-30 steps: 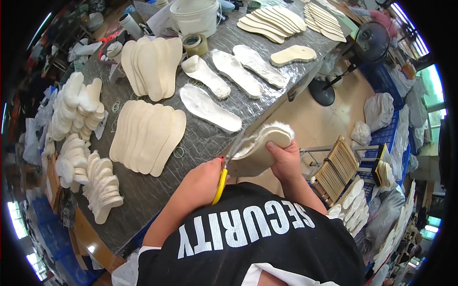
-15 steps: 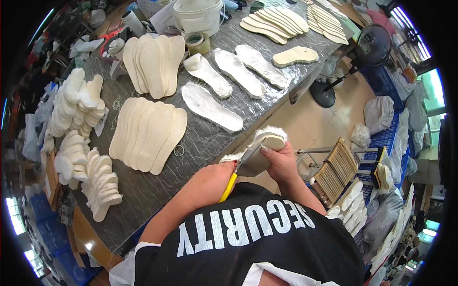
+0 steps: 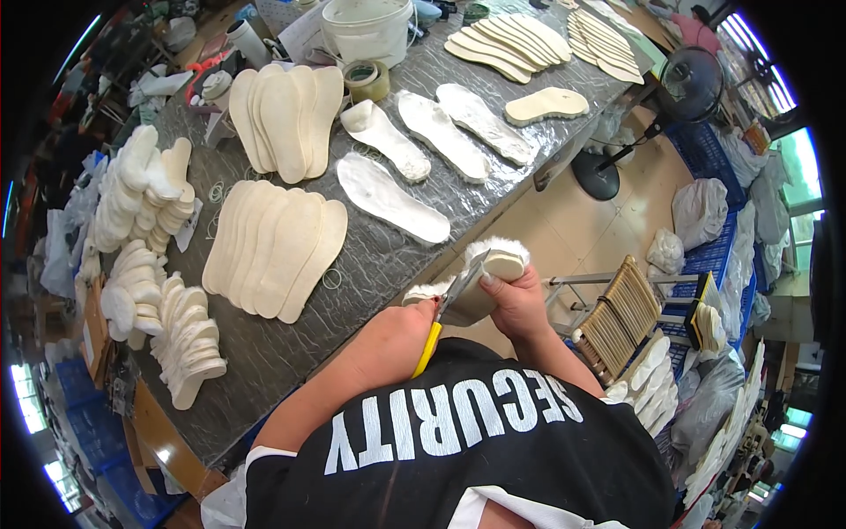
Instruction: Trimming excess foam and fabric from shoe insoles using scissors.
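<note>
My left hand (image 3: 407, 333) is closed around a pair of scissors with a yellow handle (image 3: 428, 350). The metal blades reach up to the right along the edge of a fleece-lined insole (image 3: 505, 264). That insole has white fluff on one face and a smooth beige back, and it is gripped by my right hand (image 3: 518, 301), thumb on the near side. Part of the insole is hidden behind the blades and my fingers. Just beyond my hands, several white fleecy insoles (image 3: 392, 199) lie separately on the dark table (image 3: 370, 278).
Fanned stacks of beige insoles (image 3: 273, 249) cover the table's left side, with fluffy white piles (image 3: 187, 339) along its edge. A white bucket (image 3: 366, 31) and tape roll (image 3: 367, 81) stand farther back. To the right are a bamboo-topped stool (image 3: 619, 319), a black fan (image 3: 690, 84) and blue crates (image 3: 701, 145).
The scissor blades have spread a little, with one tip now higher against the fluff. The yellow handle has shifted slightly right, while my right hand keeps its hold on the insole.
</note>
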Tool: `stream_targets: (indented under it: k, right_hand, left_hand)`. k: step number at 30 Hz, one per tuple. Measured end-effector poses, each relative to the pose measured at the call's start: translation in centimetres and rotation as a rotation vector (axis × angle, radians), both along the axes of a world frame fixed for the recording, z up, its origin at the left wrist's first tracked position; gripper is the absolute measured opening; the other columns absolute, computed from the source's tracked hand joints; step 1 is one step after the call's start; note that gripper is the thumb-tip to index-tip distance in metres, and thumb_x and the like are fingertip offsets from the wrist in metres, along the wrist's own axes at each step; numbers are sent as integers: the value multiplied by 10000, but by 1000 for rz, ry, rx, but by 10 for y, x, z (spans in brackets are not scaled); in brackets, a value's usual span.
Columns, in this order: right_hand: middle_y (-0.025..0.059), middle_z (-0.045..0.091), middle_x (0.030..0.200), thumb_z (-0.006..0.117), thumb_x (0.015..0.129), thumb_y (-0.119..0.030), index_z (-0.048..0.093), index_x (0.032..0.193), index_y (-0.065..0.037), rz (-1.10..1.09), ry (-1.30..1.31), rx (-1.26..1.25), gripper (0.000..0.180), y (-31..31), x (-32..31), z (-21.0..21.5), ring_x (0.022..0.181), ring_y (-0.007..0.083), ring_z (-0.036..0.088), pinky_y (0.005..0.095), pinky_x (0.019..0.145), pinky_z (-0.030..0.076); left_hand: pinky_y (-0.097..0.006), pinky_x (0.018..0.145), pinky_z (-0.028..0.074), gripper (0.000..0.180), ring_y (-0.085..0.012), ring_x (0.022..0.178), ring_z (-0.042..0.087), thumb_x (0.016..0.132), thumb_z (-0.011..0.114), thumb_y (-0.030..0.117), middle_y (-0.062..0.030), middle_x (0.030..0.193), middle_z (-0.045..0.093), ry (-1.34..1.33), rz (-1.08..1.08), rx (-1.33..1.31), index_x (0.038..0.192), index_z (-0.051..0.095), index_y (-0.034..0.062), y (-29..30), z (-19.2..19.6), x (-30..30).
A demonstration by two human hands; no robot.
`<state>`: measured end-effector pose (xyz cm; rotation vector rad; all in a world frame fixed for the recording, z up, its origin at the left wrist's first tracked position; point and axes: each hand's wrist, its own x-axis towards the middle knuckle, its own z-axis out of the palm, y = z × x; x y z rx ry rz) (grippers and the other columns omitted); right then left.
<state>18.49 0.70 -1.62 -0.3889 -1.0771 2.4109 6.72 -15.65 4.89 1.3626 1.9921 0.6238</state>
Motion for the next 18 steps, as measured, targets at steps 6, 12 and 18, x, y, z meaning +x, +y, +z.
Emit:
stream_targets:
  k: [6,12,18]
  right_hand:
    - [44,666,1037,664,842,11,631,1087,-35,-3,-23,30,252,0,-1,3,945,124,612,286,861,480]
    - [50,667,1038,650,848,15,628,1090,-33,3,-34,44,248,3,0,5,955,130,614,287,854,484]
    - [84,646,1090,631,820,73,581,1145,-36,-57,8,72,347,18,6,4,994,180,622,329,900,494]
  left_hand:
    - [-447,639,502,231,-427,716,616,859,610,128,-259,738,612,27,-19,54,964,533,-64,-3,-4,0]
    - [-400,660,507,254,-396,753,635,868,621,151,-251,787,613,-117,4,80,980,534,-60,-3,-7,0]
    - [-300,653,519,252,-215,692,652,879,642,170,-141,810,639,-567,416,113,988,546,-35,-11,-3,-11]
